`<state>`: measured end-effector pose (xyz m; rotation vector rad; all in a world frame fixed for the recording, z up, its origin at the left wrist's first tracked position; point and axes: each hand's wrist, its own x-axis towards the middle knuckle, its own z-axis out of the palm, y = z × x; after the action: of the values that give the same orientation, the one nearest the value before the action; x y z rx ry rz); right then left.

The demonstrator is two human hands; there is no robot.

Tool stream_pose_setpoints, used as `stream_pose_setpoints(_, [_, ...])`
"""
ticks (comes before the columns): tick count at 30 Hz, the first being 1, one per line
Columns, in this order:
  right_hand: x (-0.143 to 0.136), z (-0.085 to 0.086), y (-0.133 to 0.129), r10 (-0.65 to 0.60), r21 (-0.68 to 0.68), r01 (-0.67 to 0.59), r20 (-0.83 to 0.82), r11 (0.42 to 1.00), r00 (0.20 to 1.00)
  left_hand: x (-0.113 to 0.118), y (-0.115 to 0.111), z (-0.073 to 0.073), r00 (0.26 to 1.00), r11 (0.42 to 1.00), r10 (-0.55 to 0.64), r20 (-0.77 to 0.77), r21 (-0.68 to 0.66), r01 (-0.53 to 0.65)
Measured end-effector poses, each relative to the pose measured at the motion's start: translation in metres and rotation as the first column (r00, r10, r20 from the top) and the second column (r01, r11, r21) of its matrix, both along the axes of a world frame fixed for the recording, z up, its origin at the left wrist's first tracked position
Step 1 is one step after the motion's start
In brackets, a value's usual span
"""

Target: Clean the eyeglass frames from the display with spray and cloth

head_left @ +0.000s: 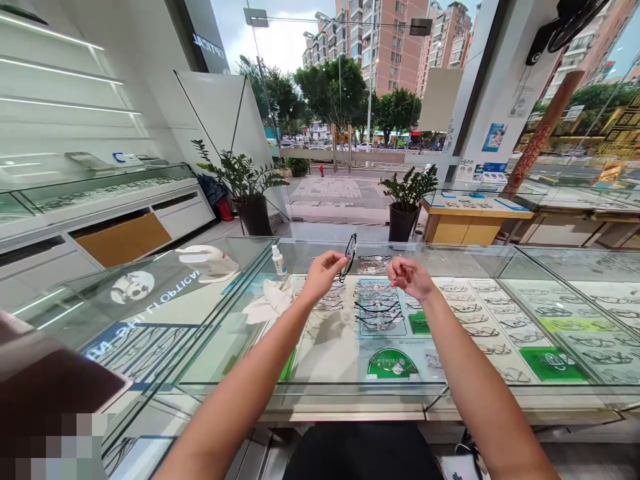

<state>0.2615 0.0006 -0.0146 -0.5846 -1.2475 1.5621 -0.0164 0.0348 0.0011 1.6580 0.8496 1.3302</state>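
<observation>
Over the glass display counter [320, 388], my left hand [324, 272] pinches a pair of dark-rimmed eyeglasses [350, 259], raised and turned edge-on. My right hand [411, 277] hovers to the right, apart from the glasses, its fingers curled in with nothing visible between them. Several eyeglass frames lie in rows on a pale blue display board [381, 329] below and between my hands. A crumpled white cloth [270, 301] rests left of my left forearm. Behind it stands a small white bottle [278, 260].
Farther left on the counter sits a white device [210, 261]. Green display cards [553, 365] and more frames fill the right side. Potted plants [253, 210] stand beyond the counter, before the glass doors. A person's blurred dark shape [50, 373] occupies the lower left.
</observation>
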Motion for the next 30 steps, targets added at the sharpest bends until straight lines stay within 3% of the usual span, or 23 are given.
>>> stream_pose_setpoints(5, [-0.028, 0.0, -0.006, -0.01, -0.014, 0.011, 0.079, 1.0, 0.997, -0.003, 0.002, -0.013, 0.995, 1.0, 0.013, 0.098, -0.009, -0.012])
stream_pose_setpoints(10, [-0.062, 0.013, -0.009, -0.085, 0.037, 0.081, 0.106, 0.996, 0.991, 0.003, -0.005, -0.01, 0.988, 0.998, -0.044, 0.146, -0.035, 0.05])
stream_pose_setpoints(14, [-0.084, 0.01, -0.005, -0.188, 0.087, 0.18, 0.101, 0.98, 0.977, 0.005, -0.014, -0.006, 0.985, 0.994, -0.037, 0.168, -0.092, 0.053])
stream_pose_setpoints(18, [-0.09, 0.001, -0.003, -0.358, 0.193, 0.325, 0.17, 0.926, 0.918, 0.007, -0.015, -0.009, 0.979, 0.992, -0.064, 0.196, -0.09, 0.083])
stream_pose_setpoints(21, [-0.091, -0.002, -0.005, -0.42, 0.287, 0.353, 0.222, 0.891, 0.88, 0.009, -0.012, -0.014, 0.985, 0.996, -0.064, 0.162, -0.056, 0.074])
stream_pose_setpoints(25, [-0.096, -0.005, -0.008, -0.46, 0.351, 0.363, 0.249, 0.863, 0.853, 0.011, -0.011, -0.017, 0.982, 0.995, -0.07, 0.175, -0.054, 0.08])
stream_pose_setpoints(30, [-0.099, -0.01, -0.008, -0.457, 0.341, 0.361, 0.263, 0.868, 0.85, 0.01, -0.013, -0.014, 0.98, 0.995, -0.084, 0.18, -0.043, 0.094])
